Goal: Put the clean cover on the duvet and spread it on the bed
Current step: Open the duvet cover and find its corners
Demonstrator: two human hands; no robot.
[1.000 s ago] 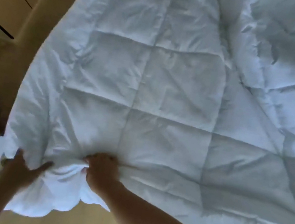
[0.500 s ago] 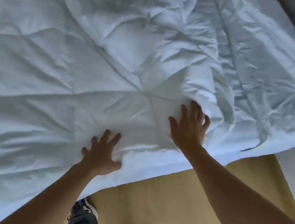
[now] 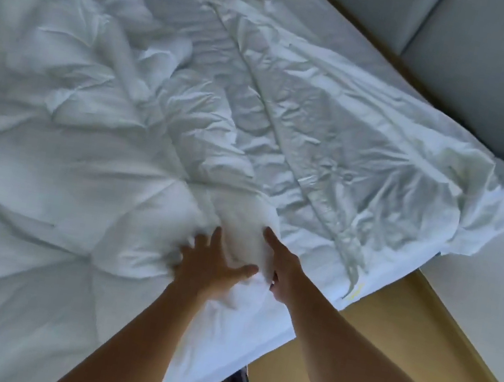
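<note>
While left hand (image 3: 212,273) presses bunched duvet (image 3: 246,223), fingers spread, right hand (image 3: 284,272) lies straight-fingered against it.

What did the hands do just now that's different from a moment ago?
The two hands moved together. Half a second ago they lay flat and apart on the duvet. Now the left hand and the right hand press against either side of a bunched-up hump of it. Whether the right hand's fingers grip the fabric is hidden. The duvet stayed crumpled on the bed, and both hands stayed near its edge.
</note>
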